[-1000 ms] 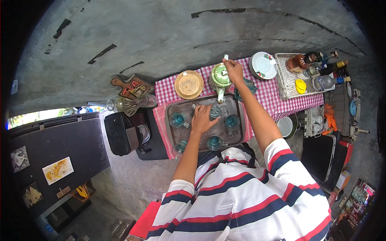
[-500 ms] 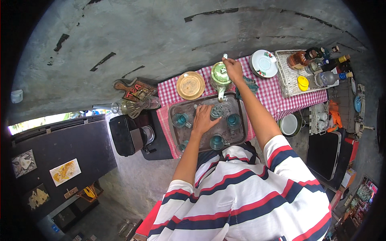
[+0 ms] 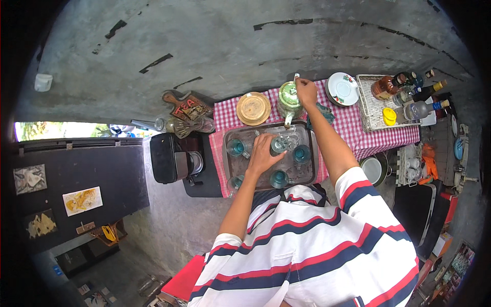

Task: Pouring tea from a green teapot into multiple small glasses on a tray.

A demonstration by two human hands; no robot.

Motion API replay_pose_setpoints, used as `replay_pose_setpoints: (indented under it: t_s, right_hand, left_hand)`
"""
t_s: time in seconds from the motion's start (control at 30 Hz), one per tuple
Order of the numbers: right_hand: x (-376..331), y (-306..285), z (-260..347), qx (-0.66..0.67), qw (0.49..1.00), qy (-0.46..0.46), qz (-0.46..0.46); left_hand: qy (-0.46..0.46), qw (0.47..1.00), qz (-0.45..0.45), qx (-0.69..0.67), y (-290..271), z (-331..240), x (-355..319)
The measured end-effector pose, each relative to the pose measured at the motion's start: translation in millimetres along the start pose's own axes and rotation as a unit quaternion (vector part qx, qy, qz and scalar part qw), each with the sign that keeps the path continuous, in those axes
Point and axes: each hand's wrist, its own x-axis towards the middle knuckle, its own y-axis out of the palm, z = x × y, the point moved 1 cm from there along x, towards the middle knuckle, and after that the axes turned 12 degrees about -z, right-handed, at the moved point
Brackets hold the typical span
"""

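Note:
My left hand (image 3: 264,154) is closed around a clear glass mug (image 3: 279,145) above the middle of a dark, worn tray (image 3: 249,134). Around it, several blue-green tinted glass mugs stand on or beside the tray, one at the left (image 3: 236,148), one at the right (image 3: 302,154) and one near the front (image 3: 279,178). My right hand (image 3: 307,94) grips the handle of a green teapot (image 3: 289,95) at the tray's far edge. The teapot's spout points toward me, close to the held mug. I cannot tell whether liquid flows.
A red checkered cloth (image 3: 353,120) covers the table. On it lie a round wooden board (image 3: 253,108), stacked plates (image 3: 342,88) and a white wicker tray (image 3: 369,111) with bottles. Left stand a black appliance (image 3: 166,158) and a jar with a whisk (image 3: 185,126).
The whole view has shifted a little. My left hand has tilted or raised the glass mug slightly, so more of its side shows. My right hand keeps its grip on the teapot.

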Motion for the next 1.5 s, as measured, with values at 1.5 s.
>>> replay_pose_setpoints:
  t_s: [1.5]
  right_hand:
    - [-306.8, -105.1, -77.4, 0.215, 0.901, 0.086, 0.366]
  left_hand:
    - [-0.026, 0.987, -0.049, -0.153, -83.0, -20.5, -130.2]
